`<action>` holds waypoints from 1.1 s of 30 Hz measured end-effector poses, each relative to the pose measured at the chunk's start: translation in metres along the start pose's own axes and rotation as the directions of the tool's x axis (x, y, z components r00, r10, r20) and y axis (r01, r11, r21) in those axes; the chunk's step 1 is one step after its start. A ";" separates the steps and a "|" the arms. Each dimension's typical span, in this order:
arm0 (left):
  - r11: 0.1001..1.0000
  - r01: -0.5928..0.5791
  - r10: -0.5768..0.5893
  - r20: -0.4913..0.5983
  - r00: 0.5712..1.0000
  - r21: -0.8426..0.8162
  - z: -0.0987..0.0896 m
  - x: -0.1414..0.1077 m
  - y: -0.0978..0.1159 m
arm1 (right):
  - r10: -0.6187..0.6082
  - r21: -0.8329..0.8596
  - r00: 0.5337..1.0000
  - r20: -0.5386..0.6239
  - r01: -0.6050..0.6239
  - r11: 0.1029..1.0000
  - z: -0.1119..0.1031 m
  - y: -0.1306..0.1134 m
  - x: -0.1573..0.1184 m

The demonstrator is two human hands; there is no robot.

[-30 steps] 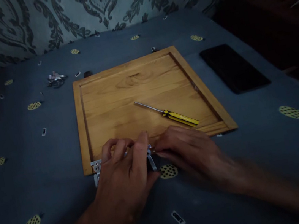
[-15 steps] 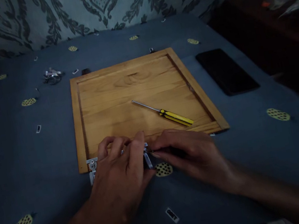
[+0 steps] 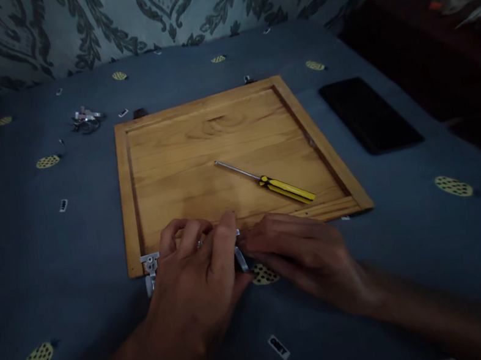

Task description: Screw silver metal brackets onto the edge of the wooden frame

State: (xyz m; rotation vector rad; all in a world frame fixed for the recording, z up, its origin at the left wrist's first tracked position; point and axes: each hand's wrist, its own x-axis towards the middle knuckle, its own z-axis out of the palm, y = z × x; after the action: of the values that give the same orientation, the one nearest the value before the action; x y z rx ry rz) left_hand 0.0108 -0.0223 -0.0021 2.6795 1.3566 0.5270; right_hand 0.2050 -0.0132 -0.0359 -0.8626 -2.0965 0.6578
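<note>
A wooden panel [image 3: 211, 148] with a raised frame lies flat on the cloth. At its near left edge sits a silvery metal fitting [image 3: 151, 265], with a screw head showing; another metal piece [image 3: 241, 259] sticks out beside my left thumb, and whether the two are joined is hidden. My left hand [image 3: 196, 274] is curled over this metalwork, gripping it against the panel's edge. Just to the right, my right hand [image 3: 304, 249] has its fingertips pinched together close to the metal piece; what they hold is hidden. A yellow-and-black screwdriver [image 3: 286, 189] rests on the panel.
A dark phone-like slab [image 3: 371, 113] lies right of the panel. Several small metal parts [image 3: 88, 120] are heaped at the back left. A dark small object [image 3: 140, 113] touches the panel's far edge. Blue patterned cloth [image 3: 49, 257] covers the surface, with a patterned backdrop [image 3: 168, 6] behind.
The right hand's fingertips have moved slightly left and closed in on the metal piece, covering the small gap there. The left hand keeps its place; the whole view has shifted a little.
</note>
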 end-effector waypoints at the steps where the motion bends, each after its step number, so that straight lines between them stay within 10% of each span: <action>1: 1.000 0.004 -0.004 -0.002 1.000 -0.002 0.000 0.000 0.000 | -0.008 -0.007 1.000 -0.001 0.008 1.000 0.000 0.000 0.000; 33: 0.999 -0.025 0.026 -0.042 0.999 0.023 0.001 0.001 -0.001 | -0.033 -0.048 0.999 -0.014 0.032 0.998 0.001 0.000 0.003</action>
State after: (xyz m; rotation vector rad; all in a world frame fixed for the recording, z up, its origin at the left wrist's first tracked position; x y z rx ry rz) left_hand 0.0109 -0.0210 -0.0030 2.7221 1.3489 0.5771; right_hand 0.2030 -0.0111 -0.0349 -0.8549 -2.1160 0.5849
